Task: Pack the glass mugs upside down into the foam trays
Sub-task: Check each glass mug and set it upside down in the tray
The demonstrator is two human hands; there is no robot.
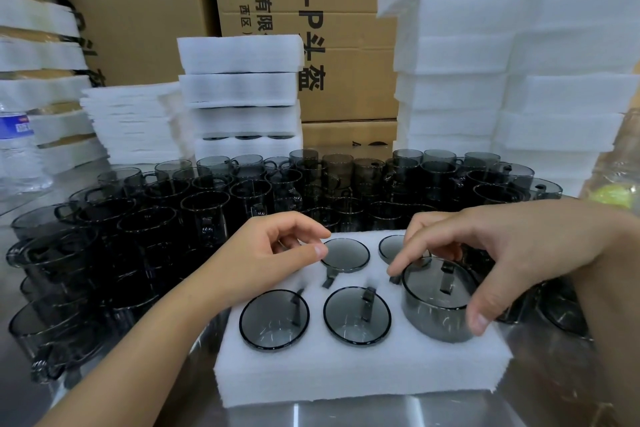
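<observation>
While a water bottle (17, 146) stands at the far left of the table, a crowd of loose mugs (104, 236) in dark smoked glass fills the surface beside it and runs on behind the work area. The left hand (277, 253) hovers over the back left corner of the foam tray (346, 367), fingers loosely curled and gripping nothing, its thumb tip just beside the rim of a mug already in the back row. What lies under its fingers is mostly hidden. Four packed mugs (356, 315) sit upside down in the tray's round holes, bases up and nearly flush with the foam. At the front right hole a fifth mug (438, 302) stands upside down and higher than the rest. The right hand (502, 253) grips it, thumb on the near side and fingers across the far edge of its base. Behind, a tall stack of foam (485, 62) rises at the right, against cardboard boxes (346, 28).
</observation>
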